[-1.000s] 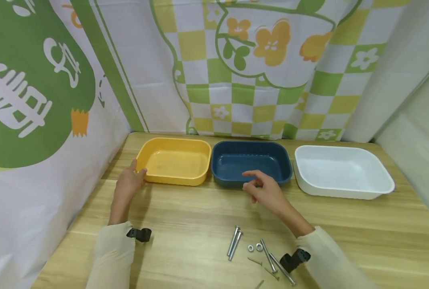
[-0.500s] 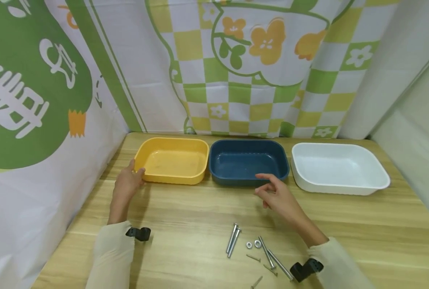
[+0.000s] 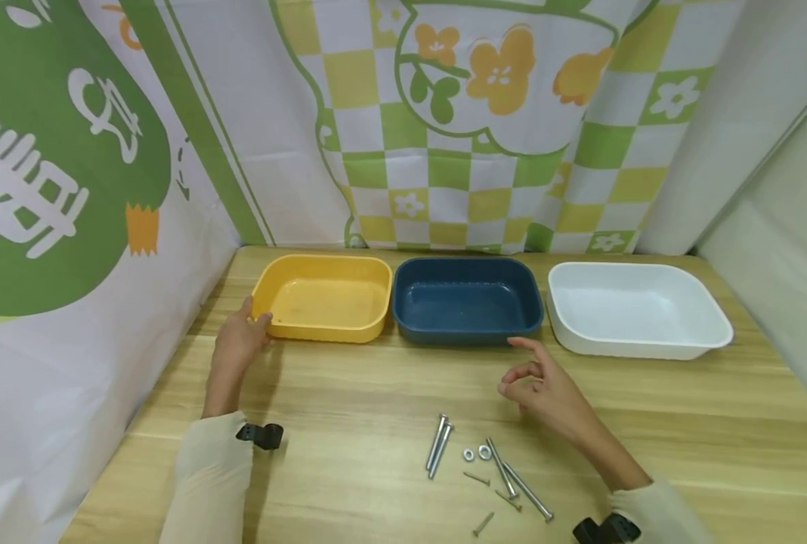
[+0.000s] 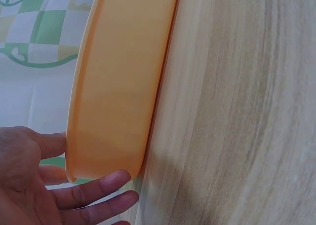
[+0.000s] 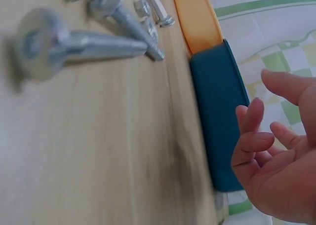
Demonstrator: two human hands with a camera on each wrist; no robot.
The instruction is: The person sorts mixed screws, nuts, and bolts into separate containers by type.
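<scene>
At the left, my left hand holds the front left corner of a yellow plastic tray. The thumb lies over the rim, and in the left wrist view other fingers spread beside the outer wall. My right hand hovers over the table in front of the dark blue tray, fingers loosely bent, nothing held. Below it lie several silver bolts, two nuts and small brassy screws. The right wrist view shows a bolt close up and blurred.
The yellow, blue and white trays stand in a row along the back of the wooden table. A patterned curtain hangs behind them. White sheeting borders the left side.
My right hand has moved right and toward me, from over the blue tray to in front of it. The left hand stays at the yellow tray's corner.
</scene>
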